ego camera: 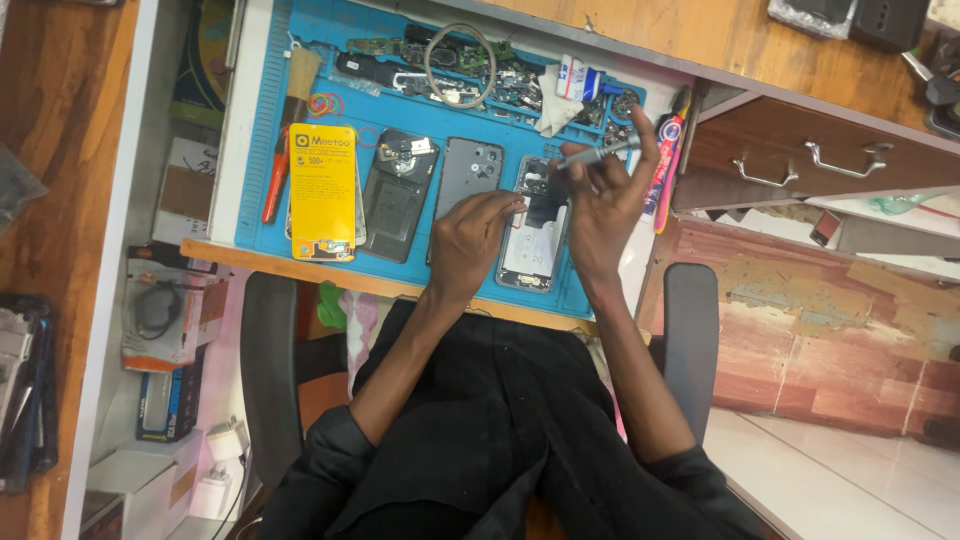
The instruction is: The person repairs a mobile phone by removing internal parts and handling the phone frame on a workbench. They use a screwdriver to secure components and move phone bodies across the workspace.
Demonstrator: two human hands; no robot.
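L hand (470,240) closed, fingertips pressing edge of opened phone (533,235). R hand (603,205) grips grey screwdriver (597,154) above phone's top end. Phone lies on blue mat (262,120), R of centre, beside grey back cover (467,175) & yellow package (322,190). Mat on worktop (720,35).

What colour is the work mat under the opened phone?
Bright blue; the work mat shows best in the head view, the only one, beneath the opened phone.
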